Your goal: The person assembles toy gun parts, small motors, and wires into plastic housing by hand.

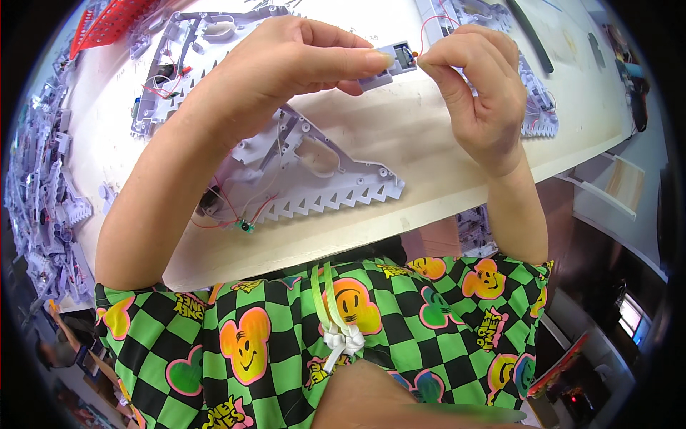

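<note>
My left hand [286, 61] is closed, with thumb and fingers pinching a small grey plastic housing [379, 80]. A dark part sits in the housing's recess, and a tiny orange piece [415, 54] shows at its right end. Right beside that end, my right hand [482, 89] is closed in a pinch on a thin red wire [423, 34], which loops up behind the fingers. Below my hands lies a grey plastic shell half [307, 189] with a saw-toothed edge. Its wires run to a small green circuit board [245, 226].
More wired shell halves lie at the back left [170, 50] and behind my right hand [544, 107]. Many grey parts are heaped in a pile [43, 171] along the left. A red basket [107, 28] stands at the far left, and a dark strip [532, 36] lies at the far right.
</note>
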`<control>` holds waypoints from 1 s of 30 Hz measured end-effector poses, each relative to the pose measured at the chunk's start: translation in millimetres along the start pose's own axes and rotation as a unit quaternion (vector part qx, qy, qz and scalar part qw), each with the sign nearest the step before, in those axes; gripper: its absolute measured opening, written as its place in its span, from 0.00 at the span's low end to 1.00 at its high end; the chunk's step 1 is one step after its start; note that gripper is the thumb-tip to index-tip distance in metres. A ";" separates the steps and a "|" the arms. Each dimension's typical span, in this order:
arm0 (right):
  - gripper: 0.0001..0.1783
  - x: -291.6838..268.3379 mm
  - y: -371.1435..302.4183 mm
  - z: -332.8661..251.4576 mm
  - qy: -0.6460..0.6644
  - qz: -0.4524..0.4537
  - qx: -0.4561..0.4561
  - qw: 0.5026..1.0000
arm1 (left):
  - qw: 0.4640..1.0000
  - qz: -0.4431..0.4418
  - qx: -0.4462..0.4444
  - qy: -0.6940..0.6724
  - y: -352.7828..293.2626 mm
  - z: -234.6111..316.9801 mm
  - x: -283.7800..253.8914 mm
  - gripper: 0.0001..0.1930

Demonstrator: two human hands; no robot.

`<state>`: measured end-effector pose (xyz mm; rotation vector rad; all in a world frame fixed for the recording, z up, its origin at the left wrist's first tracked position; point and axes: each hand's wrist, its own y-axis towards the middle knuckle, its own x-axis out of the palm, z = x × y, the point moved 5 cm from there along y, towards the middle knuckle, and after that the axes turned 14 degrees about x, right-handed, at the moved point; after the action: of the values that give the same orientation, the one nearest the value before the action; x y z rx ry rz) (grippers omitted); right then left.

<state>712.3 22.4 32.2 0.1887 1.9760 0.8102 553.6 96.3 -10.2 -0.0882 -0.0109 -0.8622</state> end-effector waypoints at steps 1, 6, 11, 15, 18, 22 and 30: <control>0.04 0.0 -0.5 0.3 0.000 -0.002 -0.001 1.000 | 1.000 -0.002 0.004 0.007 0.2 2.0 1.2 0.26; 0.05 -2.6 -5.3 6.1 0.007 0.049 0.025 0.998 | 1.000 -0.016 -0.010 -0.017 1.1 4.3 4.8 0.26; 0.06 -1.8 -8.6 3.0 0.028 0.015 0.027 0.999 | 0.999 0.012 -0.016 -0.045 -2.5 4.5 7.3 0.26; 0.05 -1.2 -12.3 10.6 0.024 0.056 0.015 0.998 | 0.999 0.017 0.030 0.009 -1.3 9.4 13.7 0.26; 0.07 -4.0 -14.7 13.2 0.031 0.081 0.022 0.996 | 0.997 0.019 0.034 0.062 -1.9 7.8 9.4 0.26; 0.07 -3.0 -13.0 12.5 0.025 0.079 0.018 0.996 | 0.994 0.055 0.019 0.096 -6.7 12.3 10.7 0.25; 0.07 -3.6 -14.0 0.9 -0.034 0.077 -0.028 0.996 | 0.997 0.031 -0.001 0.076 -3.3 11.1 14.4 0.24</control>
<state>717.6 10.5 25.9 0.3334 1.8902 0.9443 560.8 84.1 1.8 -0.0240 0.1340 -0.8042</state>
